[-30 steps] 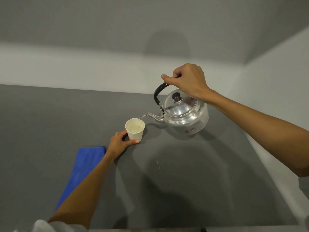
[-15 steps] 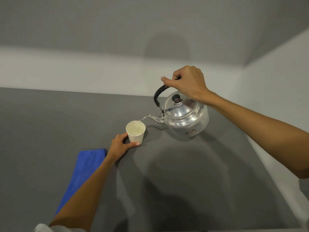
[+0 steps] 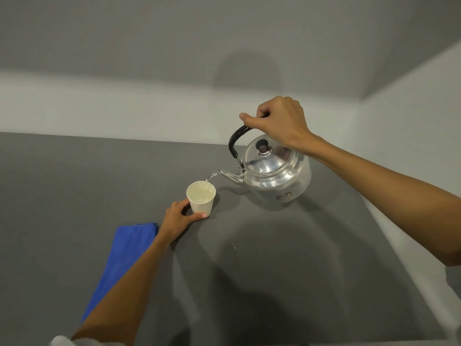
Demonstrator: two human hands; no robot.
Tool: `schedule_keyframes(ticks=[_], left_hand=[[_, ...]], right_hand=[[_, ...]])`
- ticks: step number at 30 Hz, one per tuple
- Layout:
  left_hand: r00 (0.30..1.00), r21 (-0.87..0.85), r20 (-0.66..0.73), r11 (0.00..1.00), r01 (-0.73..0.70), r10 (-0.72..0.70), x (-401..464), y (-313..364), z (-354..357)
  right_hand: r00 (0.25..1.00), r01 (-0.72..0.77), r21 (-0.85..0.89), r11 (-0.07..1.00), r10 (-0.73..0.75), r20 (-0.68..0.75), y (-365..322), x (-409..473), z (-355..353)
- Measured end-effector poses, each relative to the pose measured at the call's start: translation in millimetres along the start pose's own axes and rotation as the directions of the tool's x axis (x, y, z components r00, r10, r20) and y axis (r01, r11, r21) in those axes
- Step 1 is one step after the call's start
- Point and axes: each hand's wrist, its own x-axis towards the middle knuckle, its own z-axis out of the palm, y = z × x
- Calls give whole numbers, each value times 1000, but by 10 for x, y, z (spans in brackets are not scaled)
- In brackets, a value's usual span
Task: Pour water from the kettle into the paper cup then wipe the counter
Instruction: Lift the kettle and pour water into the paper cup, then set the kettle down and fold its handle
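Half done, I think: my right hand [image 3: 280,121] grips kettle [image 3: 274,174], tipped, pouring into paper cup [image 3: 201,197] mid-worktop [image 3: 62,196], steadied by left hand [image 3: 178,218]. Drops [image 3: 235,249] near front. Blue cloth [image 3: 119,265] untouched; wiping left.

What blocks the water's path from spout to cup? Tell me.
Nothing visible does. The kettle, tilted by the right hand, sends a stream from its spout straight into the open paper cup, steadied low down by the left hand.

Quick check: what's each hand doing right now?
Left hand: closed around the base of the white paper cup.
Right hand: closed on the black handle of the tilted shiny metal kettle.
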Motion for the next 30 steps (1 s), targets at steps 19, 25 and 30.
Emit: schedule_keyframes(ticks=[19, 25, 30], left_hand=[[962, -272, -269, 954, -130, 54, 231, 662, -657], [946, -151, 80, 941, -302, 316, 170, 1813, -244], [906, -18, 304, 952, -305, 296, 198, 2115, 327]], right_hand=[[964, -264, 395, 880, 252, 84, 496, -1020, -86], [924, -365, 519, 773, 369, 100, 657, -1146, 44], [905, -399, 552, 732, 412, 107, 702, -1083, 241]])
